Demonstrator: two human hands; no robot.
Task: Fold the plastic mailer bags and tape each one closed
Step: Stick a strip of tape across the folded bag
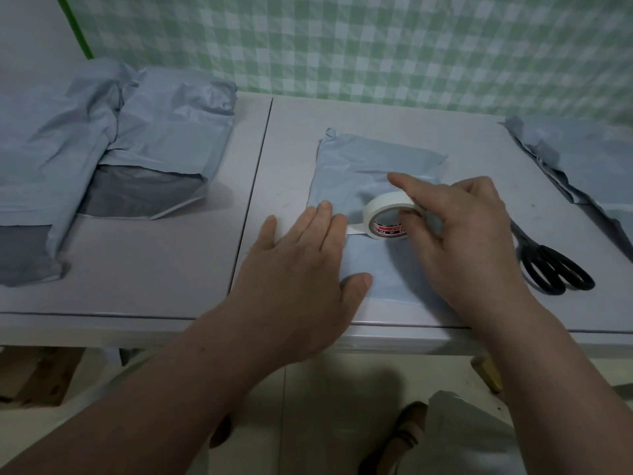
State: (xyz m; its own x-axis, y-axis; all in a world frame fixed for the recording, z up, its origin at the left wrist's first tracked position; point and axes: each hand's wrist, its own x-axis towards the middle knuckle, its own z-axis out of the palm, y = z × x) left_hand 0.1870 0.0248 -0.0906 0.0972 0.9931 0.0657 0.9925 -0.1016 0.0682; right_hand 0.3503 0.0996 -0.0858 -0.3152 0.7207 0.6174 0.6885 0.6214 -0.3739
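A pale grey table [171, 269] is standing against a green-and-white checked backdrop [376, 46], with a seam running down the tabletop left of centre.

On the right-hand panel, near the front edge, a folded blue-grey mailer bag [370, 166] is lying flat, its upper part creased. A roll of white tape [380, 210] is standing on edge on the middle of the bag, and a short strip of tape [354, 230] is running from the roll's base leftward along the bag.

The left hand [301, 279] is lying palm down with straight fingers, pressing on the bag's left side; its fingertips are covering the free end of the strip, and the thumb is resting on the bag nearer the front edge. The right hand [462, 228] is gripping the roll, with fingers curled around and into its ring and the index finger stretching out over the top.

Black-handled scissors [548, 265] are lying closed on the table just right of the right hand. Further right, more flat bags [582, 159] are running off the edge of view. On the left panel, well apart from the work, a rumpled pile of bags [120, 138] is showing darker grey undersides.
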